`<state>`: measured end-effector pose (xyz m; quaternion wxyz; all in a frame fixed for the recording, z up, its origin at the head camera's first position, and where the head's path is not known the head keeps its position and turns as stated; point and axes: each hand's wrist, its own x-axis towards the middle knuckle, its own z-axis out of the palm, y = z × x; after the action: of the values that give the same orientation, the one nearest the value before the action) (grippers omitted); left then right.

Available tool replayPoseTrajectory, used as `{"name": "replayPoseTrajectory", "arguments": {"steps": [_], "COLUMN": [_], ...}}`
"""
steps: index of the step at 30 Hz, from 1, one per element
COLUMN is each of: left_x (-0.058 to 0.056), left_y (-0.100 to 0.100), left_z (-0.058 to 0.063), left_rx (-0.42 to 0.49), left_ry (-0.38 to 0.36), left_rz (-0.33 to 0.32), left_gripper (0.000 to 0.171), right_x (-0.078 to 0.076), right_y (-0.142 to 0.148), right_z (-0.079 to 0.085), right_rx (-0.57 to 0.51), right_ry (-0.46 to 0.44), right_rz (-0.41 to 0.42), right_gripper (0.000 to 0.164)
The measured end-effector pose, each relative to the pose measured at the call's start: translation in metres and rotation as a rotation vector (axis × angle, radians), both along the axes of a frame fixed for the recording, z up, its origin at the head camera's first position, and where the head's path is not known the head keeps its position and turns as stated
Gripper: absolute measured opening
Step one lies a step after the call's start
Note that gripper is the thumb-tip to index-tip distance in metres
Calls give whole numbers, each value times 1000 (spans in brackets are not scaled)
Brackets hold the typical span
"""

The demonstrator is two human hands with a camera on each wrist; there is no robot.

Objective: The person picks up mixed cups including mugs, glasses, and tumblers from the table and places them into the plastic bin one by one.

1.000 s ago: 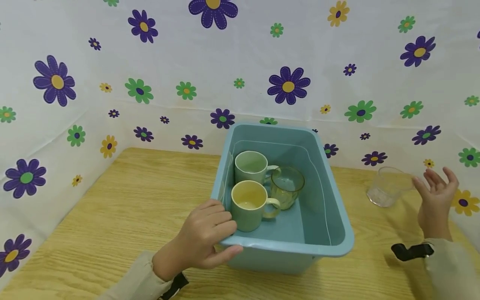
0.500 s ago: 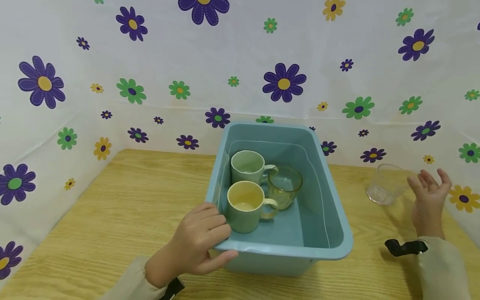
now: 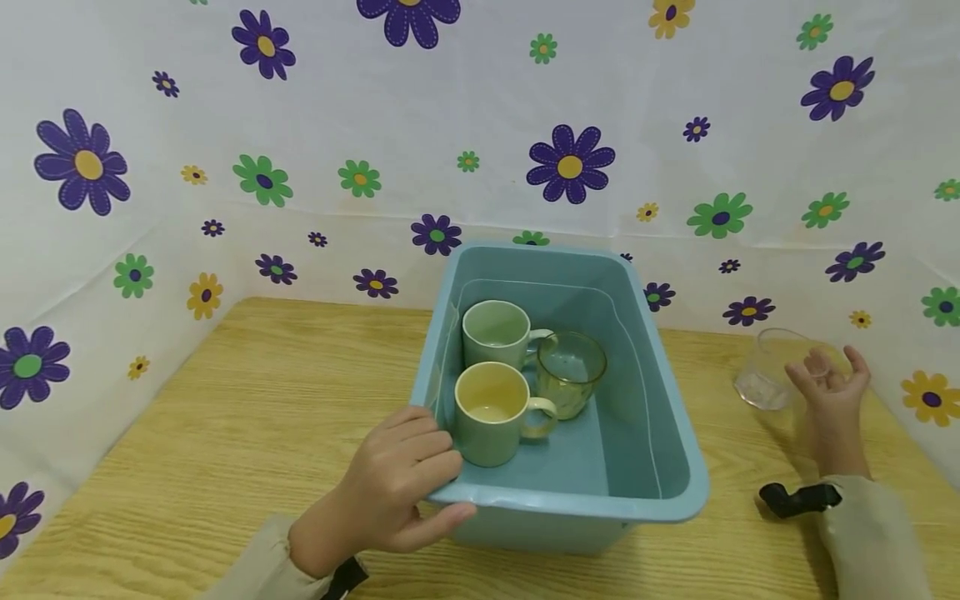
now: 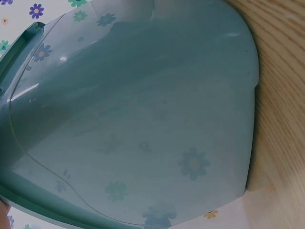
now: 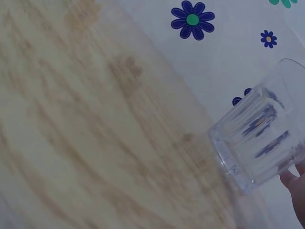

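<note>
My left hand point(image 3: 405, 475) grips the near left corner of the blue plastic tub point(image 3: 577, 498), fingers over the rim and thumb along its front. In the left wrist view the tub's side wall point(image 4: 138, 109) fills most of the picture. Inside stand a pale green mug point(image 3: 483, 342), a mug with a yellow inside point(image 3: 487, 437) and an amber-tinted glass point(image 3: 568, 383). On the right, my right hand point(image 3: 834, 408) is at a clear glass point(image 3: 761, 387), thumb and fingers spread about its right side. The right wrist view shows the thumb right at the wall of this glass point(image 5: 257, 133).
The wooden table point(image 3: 300, 367) extends to both sides of the tub. A white cloth with printed flowers point(image 3: 480, 108) hangs behind and along the sides. Black straps point(image 3: 798, 500) sit at the sleeves.
My right hand has moved left, so its thumb and fingers now overlap the clear glass. The glass stays in place. My left hand keeps its hold on the tub; the head view shifted slightly.
</note>
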<state>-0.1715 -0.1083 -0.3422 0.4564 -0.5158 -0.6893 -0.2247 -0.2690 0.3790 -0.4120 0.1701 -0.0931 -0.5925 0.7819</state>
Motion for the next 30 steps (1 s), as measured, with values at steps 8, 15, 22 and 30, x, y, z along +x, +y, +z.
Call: {"name": "replayPoseTrajectory", "arguments": {"steps": [8,15,22,30], "left_x": [1,0,-1,1], "left_y": [1,0,1,0], "left_z": [-2,0,-2,-4], "left_rx": [6,8,10,20], "left_ry": [-15,12,-14,-24], "left_rz": [-2,-17,-15,-17], "left_gripper": [44,43,43,43], "right_x": [3,0,1,-1], "right_y": [2,1,0,-2], "right_z": [-9,-16,-17,-19], "right_rx": [162,139,208,195], "right_ry": [-87,-68,-118,-136], "right_rz": [41,47,32,-2], "right_gripper": [85,81,84,87]}}
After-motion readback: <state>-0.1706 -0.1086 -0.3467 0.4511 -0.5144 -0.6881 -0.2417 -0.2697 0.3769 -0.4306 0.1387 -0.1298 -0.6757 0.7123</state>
